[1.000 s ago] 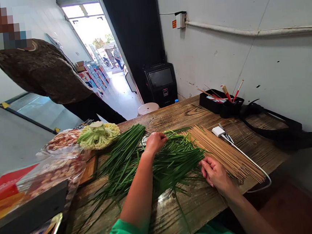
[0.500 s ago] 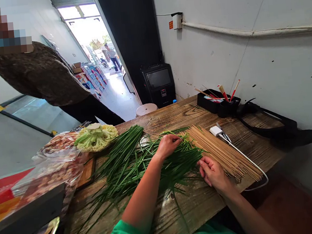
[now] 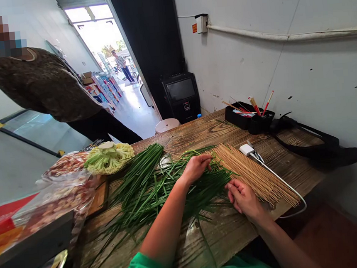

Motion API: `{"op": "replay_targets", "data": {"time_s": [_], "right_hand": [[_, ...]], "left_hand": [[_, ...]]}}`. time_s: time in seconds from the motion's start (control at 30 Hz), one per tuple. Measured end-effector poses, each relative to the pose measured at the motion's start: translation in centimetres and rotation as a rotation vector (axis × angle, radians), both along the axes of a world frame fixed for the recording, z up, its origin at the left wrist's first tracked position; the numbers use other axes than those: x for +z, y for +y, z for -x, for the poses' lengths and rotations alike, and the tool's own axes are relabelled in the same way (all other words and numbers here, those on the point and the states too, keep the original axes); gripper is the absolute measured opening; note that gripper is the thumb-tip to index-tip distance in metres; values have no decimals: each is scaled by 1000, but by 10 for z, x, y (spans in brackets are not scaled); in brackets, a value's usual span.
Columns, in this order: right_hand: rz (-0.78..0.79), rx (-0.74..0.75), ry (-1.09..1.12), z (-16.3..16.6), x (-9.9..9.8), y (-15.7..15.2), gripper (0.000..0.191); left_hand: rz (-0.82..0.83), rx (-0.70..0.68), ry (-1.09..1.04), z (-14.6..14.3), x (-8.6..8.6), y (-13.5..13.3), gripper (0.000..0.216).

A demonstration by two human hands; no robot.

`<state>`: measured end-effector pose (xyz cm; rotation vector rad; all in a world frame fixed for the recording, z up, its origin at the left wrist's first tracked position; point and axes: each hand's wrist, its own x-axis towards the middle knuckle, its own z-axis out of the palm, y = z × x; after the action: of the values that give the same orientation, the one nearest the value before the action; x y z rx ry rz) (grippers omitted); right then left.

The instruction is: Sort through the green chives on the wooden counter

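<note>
A wide heap of green chives (image 3: 145, 187) lies across the wooden table (image 3: 224, 234). My left hand (image 3: 196, 166) rests on the right part of the heap, fingers curled down onto the leaves near the far tips of the bamboo skewers (image 3: 253, 173). The skewers form a flat fan right of the chives. At the near edge of that fan my right hand (image 3: 243, 197) sits with fingers bent and thumb against them, pinched at the skewers; what it holds is too thin to name.
A cauliflower head (image 3: 109, 156) and plastic bags of food (image 3: 61, 190) sit left. A white charger with cable (image 3: 249, 149), a black holder with chopsticks (image 3: 248, 118) and a black strap bag (image 3: 317, 147) lie right. Another person (image 3: 46, 87) stands beyond the table's left end.
My left hand has slid rightward over the chives toward the skewers. My right hand has stayed by the skewers' near edge.
</note>
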<state>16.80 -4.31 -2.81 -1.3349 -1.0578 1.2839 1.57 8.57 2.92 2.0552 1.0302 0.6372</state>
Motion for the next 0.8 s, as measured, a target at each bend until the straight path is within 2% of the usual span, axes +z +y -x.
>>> {"op": "replay_targets", "data": {"time_s": [0.13, 0.33, 0.6, 0.8], "right_hand": [[-7, 2, -5, 0, 1, 0, 33], [1, 12, 5, 0, 3, 0, 33], [-8, 8, -8, 0, 0, -1, 32], [2, 0, -19, 0, 4, -1, 32]], "left_hand": [[13, 96, -19, -1, 4, -1, 30], [72, 72, -118, -4, 3, -3, 33], [122, 106, -130, -5, 2, -3, 32], [55, 116, -102, -5, 0, -2, 28]]}}
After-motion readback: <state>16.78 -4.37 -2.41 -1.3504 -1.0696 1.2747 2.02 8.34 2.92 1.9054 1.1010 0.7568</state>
